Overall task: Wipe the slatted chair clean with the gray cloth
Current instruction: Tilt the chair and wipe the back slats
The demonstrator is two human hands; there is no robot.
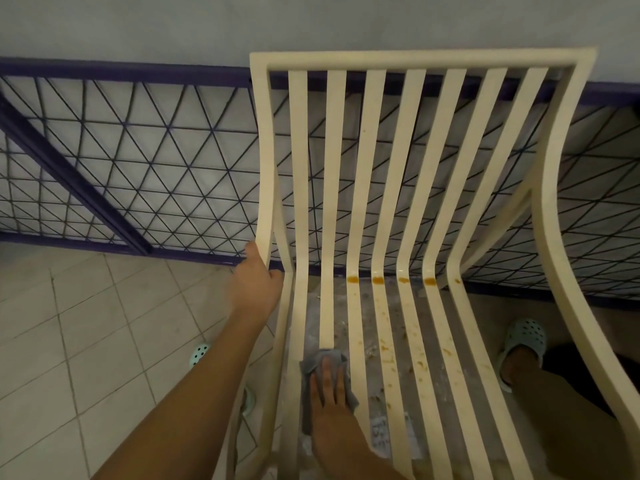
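Right hand point(329, 393), fingers flat and pressed on gray cloth point(323, 362); orange stains point(391, 280) lie at 1 o'clock, along slats' long axis. Left hand point(256, 282) grips slatted chair point(377, 133) frame.

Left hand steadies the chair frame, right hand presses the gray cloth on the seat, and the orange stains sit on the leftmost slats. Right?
Not quite. In the head view the orange stains sit on the middle and right slats, not the leftmost. The rest holds: left hand, chair, right hand, gray cloth.

Pale tiled floor point(86, 341); purple-framed wire mesh panel point(156, 161) against plain grey wall point(138, 26); dim light.
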